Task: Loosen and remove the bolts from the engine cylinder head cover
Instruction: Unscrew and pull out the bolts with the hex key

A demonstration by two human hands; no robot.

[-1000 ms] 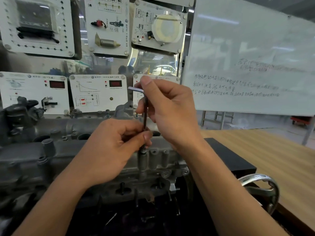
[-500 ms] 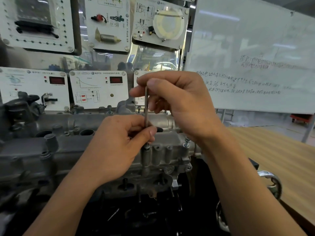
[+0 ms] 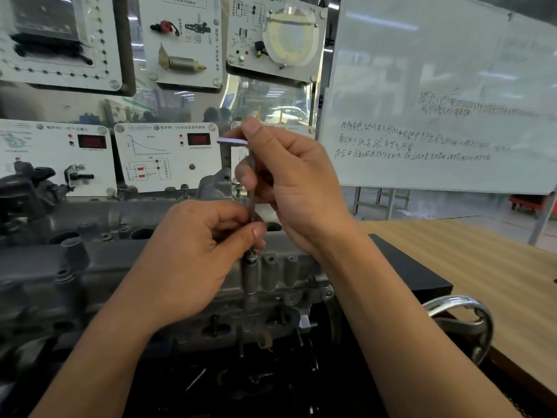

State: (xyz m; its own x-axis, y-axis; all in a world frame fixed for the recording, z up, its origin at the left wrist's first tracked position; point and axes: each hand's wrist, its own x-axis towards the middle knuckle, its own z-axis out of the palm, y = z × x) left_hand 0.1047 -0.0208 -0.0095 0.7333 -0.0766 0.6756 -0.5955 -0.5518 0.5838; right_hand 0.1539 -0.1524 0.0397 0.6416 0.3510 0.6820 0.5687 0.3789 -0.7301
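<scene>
Now the right hand (image 3: 295,188) has turned the hex key (image 3: 252,203) leftward.

Bare left hand (image 3: 193,260), bare right hand (image 3: 297,188), bare forearms (image 3: 99,357)

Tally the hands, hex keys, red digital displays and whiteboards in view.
2 hands: left hand, right hand
1 hex key
2 red displays
1 whiteboard
Total: 6
</scene>
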